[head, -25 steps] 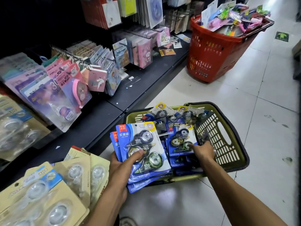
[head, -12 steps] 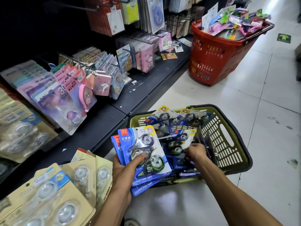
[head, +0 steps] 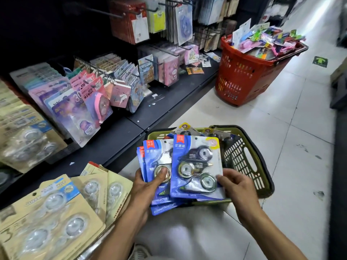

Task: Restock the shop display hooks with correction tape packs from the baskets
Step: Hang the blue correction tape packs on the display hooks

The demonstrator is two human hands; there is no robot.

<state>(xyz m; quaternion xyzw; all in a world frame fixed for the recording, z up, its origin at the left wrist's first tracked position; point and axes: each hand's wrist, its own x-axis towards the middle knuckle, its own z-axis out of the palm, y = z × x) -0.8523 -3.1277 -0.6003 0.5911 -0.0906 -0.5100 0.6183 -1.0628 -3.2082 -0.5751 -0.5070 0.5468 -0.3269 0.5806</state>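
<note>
Above the green basket point(head: 262, 177): left hand point(head: 148, 186) grips a fan of blue correction tape packs point(head: 157, 166); right hand point(head: 236, 184) pinches another pack point(head: 195, 166), overlapping them.

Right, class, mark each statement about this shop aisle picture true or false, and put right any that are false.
1. The left hand holds a fan of blue correction tape packs. True.
2. The right hand is empty. False: it grips a blue pack by its lower right corner.
3. The green basket sits on the floor below the hands. True.
4. The red basket is empty. False: it is heaped with colourful packs.
5. The red basket stands farther down the aisle than the green one. True.
</note>
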